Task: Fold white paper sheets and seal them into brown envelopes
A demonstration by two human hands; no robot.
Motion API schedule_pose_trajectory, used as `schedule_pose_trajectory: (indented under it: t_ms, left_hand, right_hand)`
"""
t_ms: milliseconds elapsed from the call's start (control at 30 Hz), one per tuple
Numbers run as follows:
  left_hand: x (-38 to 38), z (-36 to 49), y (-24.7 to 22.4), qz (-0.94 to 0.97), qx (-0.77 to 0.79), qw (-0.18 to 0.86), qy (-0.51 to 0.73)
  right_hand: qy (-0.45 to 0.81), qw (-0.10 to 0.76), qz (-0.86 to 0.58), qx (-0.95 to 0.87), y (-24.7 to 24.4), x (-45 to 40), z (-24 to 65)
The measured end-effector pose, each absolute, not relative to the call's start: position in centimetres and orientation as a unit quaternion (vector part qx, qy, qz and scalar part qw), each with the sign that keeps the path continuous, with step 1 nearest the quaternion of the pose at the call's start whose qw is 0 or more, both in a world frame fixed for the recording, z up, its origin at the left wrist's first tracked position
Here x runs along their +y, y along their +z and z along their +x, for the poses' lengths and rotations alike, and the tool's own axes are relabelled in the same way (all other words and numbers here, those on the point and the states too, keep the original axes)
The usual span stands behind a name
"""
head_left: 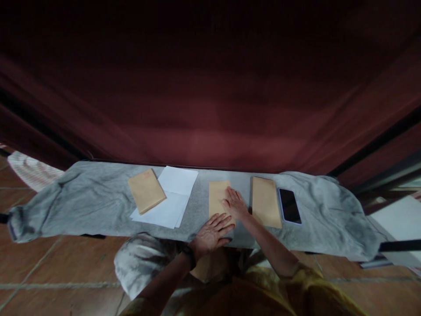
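A brown paper envelope [217, 197] lies flat on the grey cloth in front of me. Across its near end rests my left hand [210, 232], fingers spread, with a dark band at the wrist. My right hand [235, 203] lies flat on the envelope's right side, its fingers stretched out toward the far edge. To the right of that hand is a stack of brown envelopes [267, 202]. Over on the left, another brown envelope pile [146, 191] partly covers some folded white paper sheets [177, 193].
A phone [290, 206] with a dark screen lies right of the envelope stack. Grey cloth [95, 197] covers the narrow table and bunches at both ends. A dark red panel [210, 109] rises along the far edge. Tiled floor [66, 263] shows below.
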State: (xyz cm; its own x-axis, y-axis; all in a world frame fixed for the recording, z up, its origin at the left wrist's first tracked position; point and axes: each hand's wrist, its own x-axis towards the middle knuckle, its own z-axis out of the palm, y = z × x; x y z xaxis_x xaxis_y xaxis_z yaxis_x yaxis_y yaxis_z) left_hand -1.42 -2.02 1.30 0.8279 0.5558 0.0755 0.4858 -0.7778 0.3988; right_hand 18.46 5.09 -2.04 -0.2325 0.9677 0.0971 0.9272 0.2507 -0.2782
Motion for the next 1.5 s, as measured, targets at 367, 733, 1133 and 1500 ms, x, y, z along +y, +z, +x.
schedule_pose_trajectory:
  t_ms: [367,733,1133,1500]
  left_hand:
    - [-2.3,-1.9,1.0,0.95,0.268,0.138,0.083]
    - [-1.4,0.1,0.5,0.922,0.353,0.126,0.098]
    - [8.0,6.6,-1.1,0.864,0.49,0.065,0.098]
    - [9.9,6.9,-1.3,0.853,0.509,0.083,0.087]
  right_hand:
    - [0.014,0.151,-0.528,-0.835,-2.5,-5.0,20.6]
    - [-0.006,0.16,-0.483,-0.861,-2.5,-8.8,21.6]
    - [0.034,0.15,-0.497,-0.854,-0.3,-8.7,21.3]
    - [0.042,0.157,-0.499,-0.851,-0.4,-8.8,21.2]
